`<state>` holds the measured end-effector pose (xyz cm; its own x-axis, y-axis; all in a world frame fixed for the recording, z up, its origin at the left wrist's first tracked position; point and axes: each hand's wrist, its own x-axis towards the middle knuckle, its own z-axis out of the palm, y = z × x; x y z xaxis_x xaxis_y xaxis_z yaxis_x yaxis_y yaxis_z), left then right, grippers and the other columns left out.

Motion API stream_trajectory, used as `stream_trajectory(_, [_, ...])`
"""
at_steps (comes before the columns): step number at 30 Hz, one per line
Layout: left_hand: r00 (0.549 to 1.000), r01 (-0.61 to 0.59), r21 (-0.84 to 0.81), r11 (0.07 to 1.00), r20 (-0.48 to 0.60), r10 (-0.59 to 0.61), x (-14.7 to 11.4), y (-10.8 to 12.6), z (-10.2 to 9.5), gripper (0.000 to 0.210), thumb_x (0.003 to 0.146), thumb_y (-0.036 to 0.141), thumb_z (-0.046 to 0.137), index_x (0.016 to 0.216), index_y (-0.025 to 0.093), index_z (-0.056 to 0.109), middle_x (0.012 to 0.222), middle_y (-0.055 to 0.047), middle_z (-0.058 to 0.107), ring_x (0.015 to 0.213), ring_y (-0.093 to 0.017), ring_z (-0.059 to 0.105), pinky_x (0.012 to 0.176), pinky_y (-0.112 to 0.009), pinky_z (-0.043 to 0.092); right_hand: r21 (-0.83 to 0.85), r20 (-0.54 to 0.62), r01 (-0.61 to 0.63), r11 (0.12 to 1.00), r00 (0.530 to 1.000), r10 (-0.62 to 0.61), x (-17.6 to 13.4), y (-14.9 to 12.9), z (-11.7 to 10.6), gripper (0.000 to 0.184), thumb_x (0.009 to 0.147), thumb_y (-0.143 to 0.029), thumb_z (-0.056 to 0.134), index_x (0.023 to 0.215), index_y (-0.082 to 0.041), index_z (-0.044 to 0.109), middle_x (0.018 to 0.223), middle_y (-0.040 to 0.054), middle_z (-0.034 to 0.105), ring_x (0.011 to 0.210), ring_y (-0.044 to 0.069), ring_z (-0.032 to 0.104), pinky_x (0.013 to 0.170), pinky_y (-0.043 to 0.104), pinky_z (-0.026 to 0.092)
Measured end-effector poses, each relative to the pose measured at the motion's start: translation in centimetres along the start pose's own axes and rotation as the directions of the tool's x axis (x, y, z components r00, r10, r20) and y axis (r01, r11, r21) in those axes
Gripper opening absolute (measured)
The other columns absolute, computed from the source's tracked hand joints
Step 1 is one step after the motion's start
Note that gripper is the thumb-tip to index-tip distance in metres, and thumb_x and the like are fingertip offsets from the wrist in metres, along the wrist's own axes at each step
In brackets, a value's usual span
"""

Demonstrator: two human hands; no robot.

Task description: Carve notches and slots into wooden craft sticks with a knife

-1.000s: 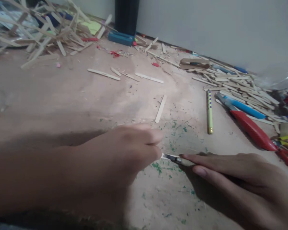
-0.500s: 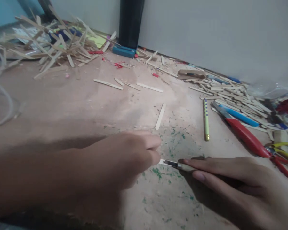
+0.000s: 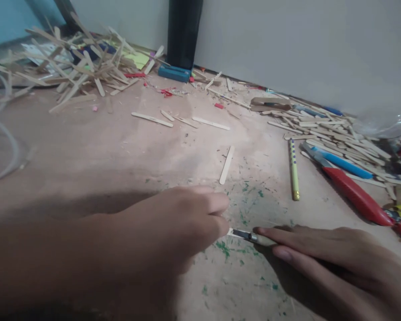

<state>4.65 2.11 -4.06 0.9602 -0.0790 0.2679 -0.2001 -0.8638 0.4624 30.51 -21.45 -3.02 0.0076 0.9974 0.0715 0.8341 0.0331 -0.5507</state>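
Observation:
My left hand (image 3: 187, 220) is closed, its thumb and fingers pinching a pale wooden craft stick (image 3: 231, 231) of which only a short end shows. My right hand (image 3: 327, 254) is closed round a craft knife (image 3: 265, 240) with a light handle and a metal collar. The knife's blade lies along the stick's visible end, close to my left fingertips. Most of the stick is hidden by my left hand. Just beyond that hand, a loose craft stick (image 3: 227, 165) rests on the table (image 3: 120, 156). Green shavings (image 3: 223, 249) are scattered around the blade.
To the right lie a green pencil (image 3: 294, 171), a blue-handled tool (image 3: 347, 164) and a red-handled utility knife (image 3: 357, 194). Behind them spreads a pile of craft sticks (image 3: 334, 133). Another heap of sticks (image 3: 83, 71) fills the back left. A blue block (image 3: 174, 73) sits by a dark post.
The view has shifted slightly, so most things appear a little to the right and lower. Both hands keep nearly the same pose, with the blade still at the craft stick's end.

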Motion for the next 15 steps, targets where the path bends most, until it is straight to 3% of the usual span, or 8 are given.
stream_trajectory(6, [0.998, -0.006, 0.003, 1.000, -0.056, 0.006, -0.3, -0.1, 0.3, 0.034, 0.093, -0.009, 0.068, 0.095, 0.025, 0.071, 0.090, -0.001, 0.066, 0.072, -0.022, 0.055, 0.071, -0.034, 0.055, 0.029, 0.028, 0.040, 0.999, 0.999, -0.041, 0.6, 0.1, -0.2, 0.036, 0.129, -0.036, 0.068, 0.147, -0.041, 0.099, 0.125, 0.0044, 0.101, 0.098, 0.034, 0.100, 0.065, 0.034, 0.082])
stream_trajectory(11, [0.999, -0.018, -0.007, 1.000, -0.049, 0.018, -0.8, -0.3, 0.4, 0.036, 0.093, -0.010, 0.070, 0.101, 0.025, 0.072, 0.095, -0.002, 0.069, 0.077, -0.021, 0.060, 0.073, -0.033, 0.056, 0.055, -0.018, -0.022, 0.998, 1.000, 0.023, -0.1, 0.5, 0.0, 0.030, 0.125, -0.044, 0.075, 0.137, -0.041, 0.102, 0.116, 0.0038, 0.101, 0.101, 0.038, 0.100, 0.064, 0.035, 0.080])
stream_trajectory(15, [0.997, -0.042, -0.007, 0.999, -0.068, 0.041, -1.2, -0.5, 0.6, 0.039, 0.093, -0.012, 0.071, 0.105, 0.025, 0.072, 0.099, -0.002, 0.072, 0.080, -0.021, 0.064, 0.075, -0.032, 0.057, 0.009, -0.016, -0.013, 1.000, 1.000, 0.013, -0.7, 1.0, -0.1, 0.031, 0.126, -0.045, 0.077, 0.146, -0.042, 0.099, 0.128, 0.0020, 0.101, 0.103, 0.035, 0.100, 0.069, 0.033, 0.081])
